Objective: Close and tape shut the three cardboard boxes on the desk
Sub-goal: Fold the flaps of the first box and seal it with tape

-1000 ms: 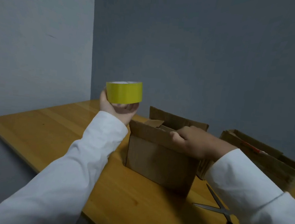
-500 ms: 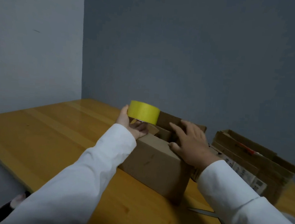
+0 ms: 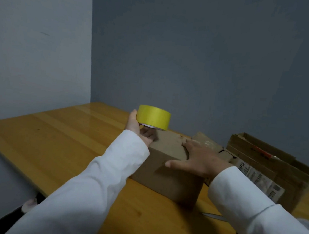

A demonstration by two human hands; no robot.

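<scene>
Wood desk [image 3: 59, 139], smooth, bare on left. Brown box [image 3: 166, 165] near middle, flaps down. Open box [image 3: 268, 168] just beside on right. Right hand [image 3: 200, 163] flat, fingers spread, pressing box top. Left hand [image 3: 139, 132] gripping round yellow tape roll [image 3: 154, 117] above box's far left corner.
</scene>
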